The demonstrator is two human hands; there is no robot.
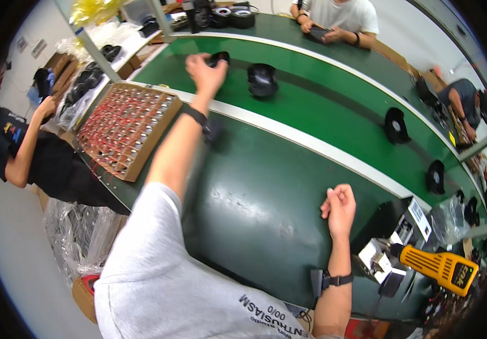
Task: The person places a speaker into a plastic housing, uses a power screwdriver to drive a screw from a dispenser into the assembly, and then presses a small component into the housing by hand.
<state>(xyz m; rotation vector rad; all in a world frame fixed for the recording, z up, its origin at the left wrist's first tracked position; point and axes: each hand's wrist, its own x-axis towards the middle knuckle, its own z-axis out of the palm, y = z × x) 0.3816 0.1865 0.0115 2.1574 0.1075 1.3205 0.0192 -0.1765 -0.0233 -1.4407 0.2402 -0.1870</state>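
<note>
My left hand [205,76] reaches out over the green belt, its fingers closed round a black curved plastic part [219,58]. The fingers hide some of that part. Just right of it on the belt stands another black curved shell [261,80], apart from my hand. My right hand [340,210] hovers above the dark green bench [249,209], fingers curled in, with nothing visible in them. Both wrists wear black straps.
A cardboard tray [152,135] of small wired metal parts stands at the left. A yellow power tool [438,268] lies at the right by a metal fixture [376,257]. More black shells [396,125] sit along the belt. A person in black [45,155] is on the left; others work across the belt.
</note>
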